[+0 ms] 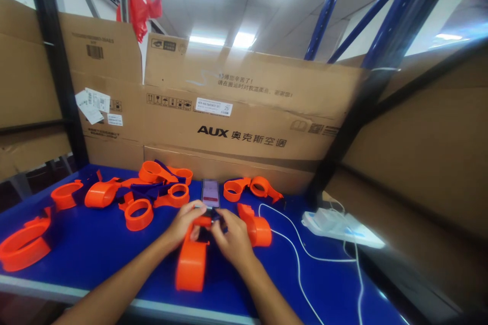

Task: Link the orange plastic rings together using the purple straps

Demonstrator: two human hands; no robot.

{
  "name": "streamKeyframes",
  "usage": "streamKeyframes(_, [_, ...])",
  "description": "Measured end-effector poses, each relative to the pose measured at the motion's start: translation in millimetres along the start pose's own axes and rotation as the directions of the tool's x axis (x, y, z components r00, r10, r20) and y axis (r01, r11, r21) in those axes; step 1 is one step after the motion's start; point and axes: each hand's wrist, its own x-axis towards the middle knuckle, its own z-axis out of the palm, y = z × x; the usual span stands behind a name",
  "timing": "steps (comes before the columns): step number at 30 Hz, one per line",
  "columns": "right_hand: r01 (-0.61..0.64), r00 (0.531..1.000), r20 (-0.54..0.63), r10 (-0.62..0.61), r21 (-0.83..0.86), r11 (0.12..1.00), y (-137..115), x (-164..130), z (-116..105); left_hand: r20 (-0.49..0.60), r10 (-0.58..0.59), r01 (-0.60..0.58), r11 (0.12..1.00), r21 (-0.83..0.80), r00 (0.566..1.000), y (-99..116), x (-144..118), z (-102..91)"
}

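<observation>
The left hand (pixel 185 222) and the right hand (pixel 234 236) meet at the lower centre of the frame, above a blue desk (pixel 152 259). The left hand is closed on the upper end of an orange ring-shaped piece (pixel 190 268), whose broad band hangs below the fingers toward the near edge of the desk. The right hand has its thumb and fingers pinched on a small dark part (pixel 214 215) at that same upper end; blur and the fingers themselves hide how the two join. Just beside the right hand, on its right in the frame, lies another orange piece (pixel 261 231). Directly beyond the hands a phone (pixel 210 194) lies with its screen lit, and to the right of it two more orange pieces (pixel 233 190) lie close together near the cardboard. A cluster of orange pieces (pixel 139 215) with dark blue parts (pixel 142 191) spreads over the left half of the desk, and one large orange ring (pixel 25 249) sits apart at the lower left. At the right of the frame a white power strip (pixel 366 236) rests near the desk's edge, with white cables (pixel 299 259) looping from that side. Printed cardboard (pixel 244 160) walls the far side, and a red plastic bag (pixel 139 5) hangs at the upper left.
</observation>
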Motion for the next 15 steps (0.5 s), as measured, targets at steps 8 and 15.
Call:
streamKeyframes(8, [-0.159, 0.978, -0.118, 0.17, 0.1, 0.982, 9.8, 6.3, -0.7, -0.039, 0.015, -0.016, 0.999, -0.04, 0.999, 2.0, 4.2, -0.7])
streamKeyframes(15, [-0.24, 0.969, -0.006, 0.248, -0.273, 0.932, 23.6, 3.1, 4.7, -0.197, 0.022, -0.035, 0.998, -0.061, 0.98, 6.0, 8.0, -6.8])
